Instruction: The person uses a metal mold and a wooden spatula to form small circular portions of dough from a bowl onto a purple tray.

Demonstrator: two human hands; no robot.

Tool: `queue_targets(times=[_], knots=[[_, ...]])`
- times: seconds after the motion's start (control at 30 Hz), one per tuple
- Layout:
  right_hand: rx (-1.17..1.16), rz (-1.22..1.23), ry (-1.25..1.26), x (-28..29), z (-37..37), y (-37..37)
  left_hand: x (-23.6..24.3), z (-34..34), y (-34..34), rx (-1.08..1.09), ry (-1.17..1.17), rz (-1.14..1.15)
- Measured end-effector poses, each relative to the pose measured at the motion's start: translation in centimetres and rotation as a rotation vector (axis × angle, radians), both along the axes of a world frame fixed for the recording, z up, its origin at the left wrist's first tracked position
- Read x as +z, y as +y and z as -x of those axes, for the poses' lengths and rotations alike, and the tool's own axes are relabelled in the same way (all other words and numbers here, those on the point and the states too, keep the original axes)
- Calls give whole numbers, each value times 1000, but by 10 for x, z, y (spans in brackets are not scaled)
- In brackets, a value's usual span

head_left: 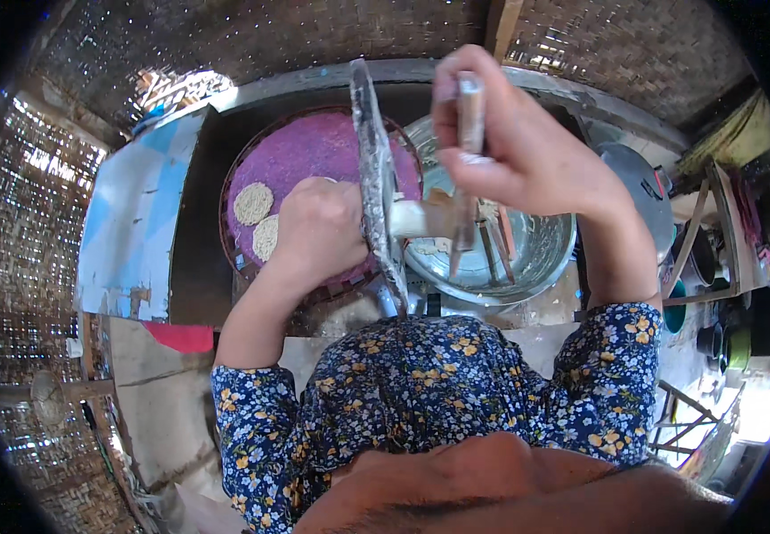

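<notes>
My left hand (321, 222) is a closed fist against the left face of a thin, whitish-crusted flat board (374, 169). The board stands upright, seen edge-on, and its grip is hidden behind my knuckles. Raised over the basin, my right hand (514, 142) is closed round a stick-like handle (469, 111), blurred by motion. Low on that handle, a pale, mallet-like block (412, 219) reaches toward the board's right face. Beneath my left hand lies a round purple tray (300, 147). Pale round dough-like cakes (252, 204) rest on it, partly covered by my fist.
A wide metal basin (545, 262) at right holds several sticks (496, 249) and pale scraps. A blue-and-white panel (136, 222) stands at the left. Farther right are a dark round lid (639, 191) and a wooden rack (714, 240). Woven walls (225, 40) enclose the space.
</notes>
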State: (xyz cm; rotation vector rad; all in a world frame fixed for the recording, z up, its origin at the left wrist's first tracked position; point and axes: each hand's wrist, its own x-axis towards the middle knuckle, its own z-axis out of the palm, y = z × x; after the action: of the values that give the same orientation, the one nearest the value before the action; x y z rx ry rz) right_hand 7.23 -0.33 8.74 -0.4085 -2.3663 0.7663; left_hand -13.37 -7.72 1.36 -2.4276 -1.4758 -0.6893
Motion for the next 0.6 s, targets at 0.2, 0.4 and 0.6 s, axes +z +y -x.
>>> queue_targets(times=[0.2,0.4,0.6], knots=[[-340,199,573,-6,-82,2,-15,36,13,-93,-672,307],[-195,494,1365,-80,-31,-6,-42,6,33,-963,-1589,453],[-162,453,594,-163,-24,15,-24,15,17,-704,-1604,37]])
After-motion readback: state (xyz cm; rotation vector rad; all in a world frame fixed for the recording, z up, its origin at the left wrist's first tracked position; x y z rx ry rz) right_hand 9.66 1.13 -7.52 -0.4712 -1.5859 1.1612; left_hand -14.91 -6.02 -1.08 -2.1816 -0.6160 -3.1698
